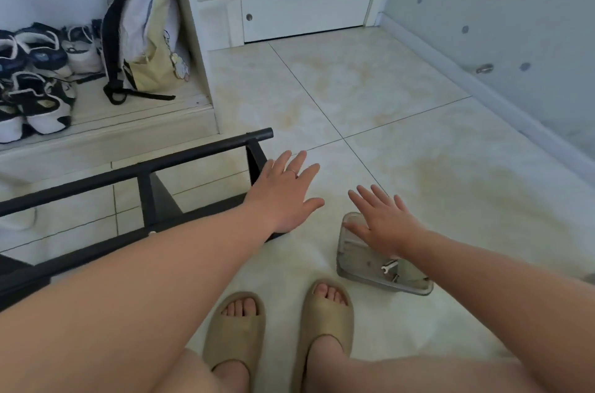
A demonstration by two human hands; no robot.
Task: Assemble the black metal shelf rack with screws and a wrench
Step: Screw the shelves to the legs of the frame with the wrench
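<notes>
Both hands spread flat and empty above the tiled floor [386,122]

The left hand [283,196] is fully open with fingers splayed, over the near end of the black metal rack frame [135,172], which lies on the floor to the left; whether they touch is unclear; the right hand [386,226], equally open and holding nothing, is over a clear plastic box [354,267]; a small wrench [388,265] lies inside; beige slides [325,315] below.

Rack [141,167] runs off the left edge; its corner under left hand [283,196] is hidden. Right hand [383,225] covers the tray's [354,270] far end, contact unclear. Bits beside wrench [388,265] are too small to tell.
</notes>
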